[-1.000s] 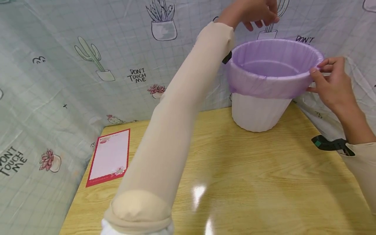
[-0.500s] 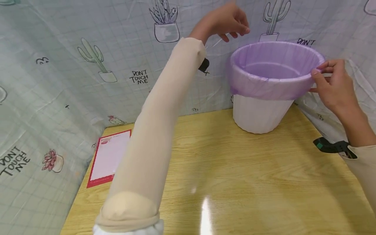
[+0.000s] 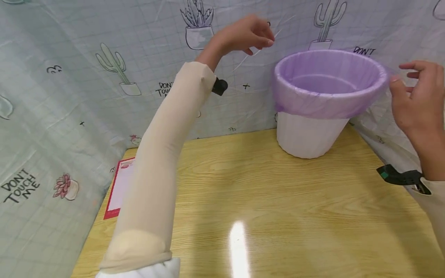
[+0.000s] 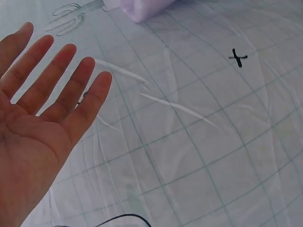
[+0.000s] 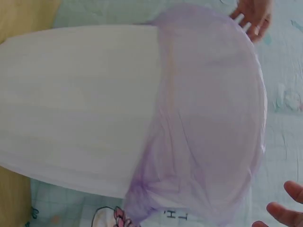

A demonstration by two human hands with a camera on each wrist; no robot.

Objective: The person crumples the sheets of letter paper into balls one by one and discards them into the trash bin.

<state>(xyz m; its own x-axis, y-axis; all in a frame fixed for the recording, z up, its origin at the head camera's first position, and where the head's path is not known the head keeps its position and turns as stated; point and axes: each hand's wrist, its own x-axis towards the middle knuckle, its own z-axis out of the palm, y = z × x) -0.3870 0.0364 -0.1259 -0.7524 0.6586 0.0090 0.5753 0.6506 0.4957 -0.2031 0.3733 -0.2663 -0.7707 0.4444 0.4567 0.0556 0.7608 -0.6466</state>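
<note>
A white ribbed bin [image 3: 307,135] stands upright at the table's back right. Lining it is a thin purple bin bag [image 3: 323,106], folded down over the rim all the way round in the head view. My left hand [image 3: 245,34] hangs in the air left of the bin; in the left wrist view its fingers [image 4: 64,85] are spread and hold nothing. Just off the bin's right side is my right hand [image 3: 420,100], its fingers slightly bent, with nothing in them. In the right wrist view the bag [image 5: 213,94] covers the upper part of the bin, with a bunched lower edge.
The wooden table [image 3: 278,200] has a cloth [image 3: 114,104] with cactus drawings hanging behind and beside it. A red-bordered sheet of paper [image 3: 118,189] lies at the left, partly covered by my left sleeve [image 3: 153,162]. Dark wrist cameras [image 3: 403,177] sit on both wrists.
My left hand has swung left, from above the bin's back rim to beside it. My right hand has let go of the bag's rim and moved off to the right.
</note>
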